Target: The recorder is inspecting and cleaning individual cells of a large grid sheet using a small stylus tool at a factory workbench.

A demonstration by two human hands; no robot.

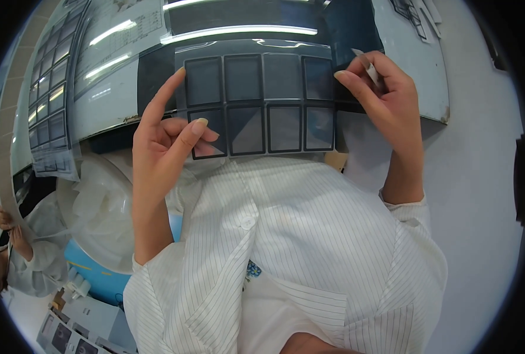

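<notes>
Head view: a clear sheet (264,102) with eight black frames (243,78) is set at the edge of the counter (118,109). Its left side is met by the left hand (161,135), grip unclear; a small pale tool (370,68) is pinched in the right hand (392,97). Both rows look filled; what is left cannot be told.

I count eight dark-rimmed panels (243,78) in one clear tray (263,104), four to each of two rows; one left hand (169,135), one right hand (389,88), one slim piece (370,69); one white basin (106,251); one blue box (94,274); one co-worker (43,271).
</notes>
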